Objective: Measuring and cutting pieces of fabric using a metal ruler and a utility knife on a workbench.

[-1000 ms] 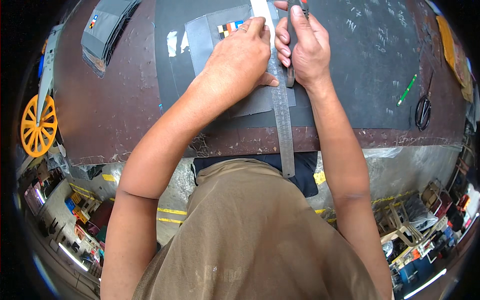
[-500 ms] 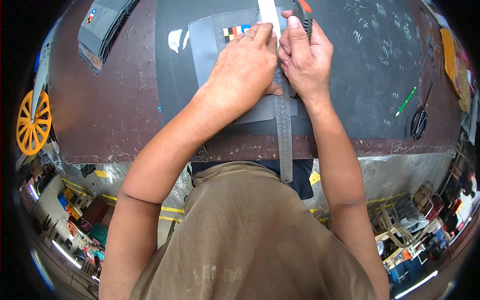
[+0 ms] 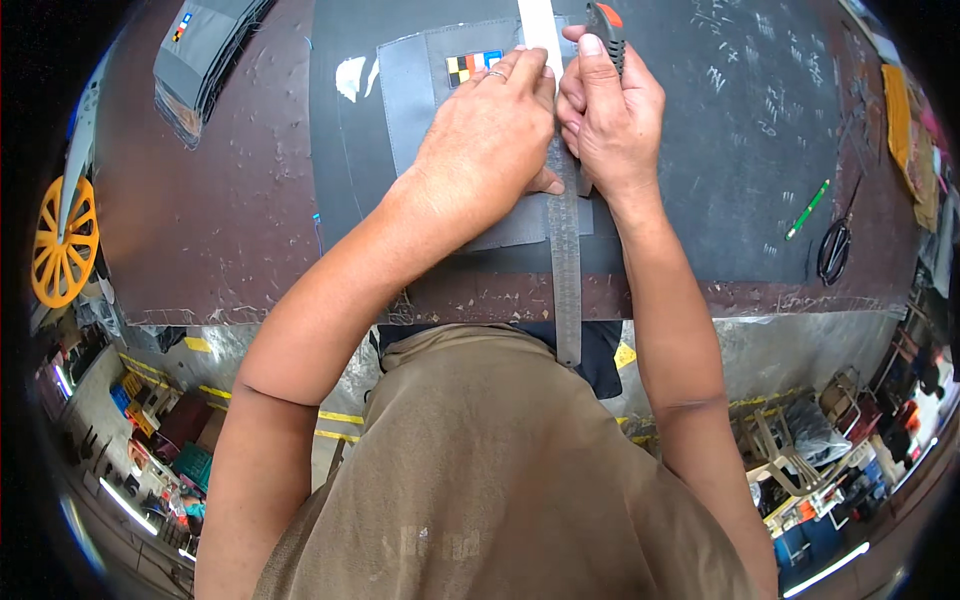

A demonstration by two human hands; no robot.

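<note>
A grey fabric sheet [image 3: 415, 90] with a small multicoloured patch lies on a dark cutting mat [image 3: 740, 150]. A long metal ruler [image 3: 566, 270] runs across it toward me, overhanging the table's near edge. My left hand [image 3: 490, 130] presses flat on the ruler and the fabric. Just right of the ruler, my right hand [image 3: 612, 120] grips a utility knife [image 3: 606, 22] with a grey and orange handle; its blade is hidden by the fingers.
A stack of grey fabric pieces [image 3: 195, 55] sits at the table's far left. A green pencil [image 3: 806, 209] and black scissors [image 3: 833, 250] lie at the right, with yellowish cloth [image 3: 900, 110] beyond. An orange wheel [image 3: 62, 242] is at the left edge of the brown table [image 3: 210, 230].
Both hands have slid a little toward me along the ruler, the right hand drawing the knife down beside it. The ruler and fabric have stayed in place.
</note>
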